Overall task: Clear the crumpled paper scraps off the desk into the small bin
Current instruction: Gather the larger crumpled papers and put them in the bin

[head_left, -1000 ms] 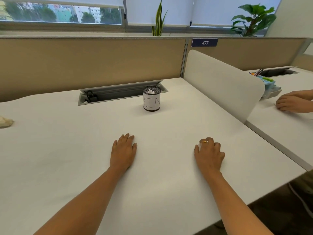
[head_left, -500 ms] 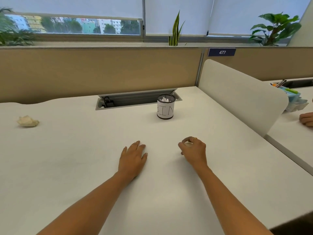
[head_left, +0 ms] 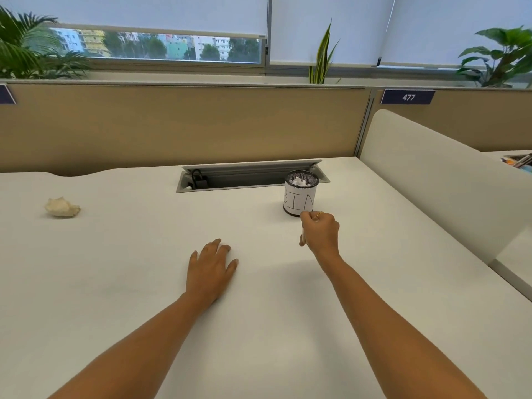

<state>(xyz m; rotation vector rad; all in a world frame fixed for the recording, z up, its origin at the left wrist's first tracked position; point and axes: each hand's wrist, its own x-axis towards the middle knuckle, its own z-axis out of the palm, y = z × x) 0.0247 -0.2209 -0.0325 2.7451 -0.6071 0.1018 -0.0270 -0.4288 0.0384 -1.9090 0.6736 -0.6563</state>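
Note:
The small bin is a black mesh cup with a white label reading BIN, standing at the back of the white desk; white paper scraps lie inside it. My right hand hovers just in front of the bin, its fingers curled round a small pale scrap that is mostly hidden. My left hand rests flat on the desk, holding nothing. A cream crumpled paper ball lies on the desk at the far left, well away from both hands.
An open grey cable tray is sunk into the desk just behind the bin. A white divider panel borders the desk on the right, and a beige partition runs along the back. A pen holder shows beyond the divider.
My right hand has curled round a small scrap and moved forward to the bin. My left hand has stayed flat on the desk. The view has swung left, showing the crumpled ball.

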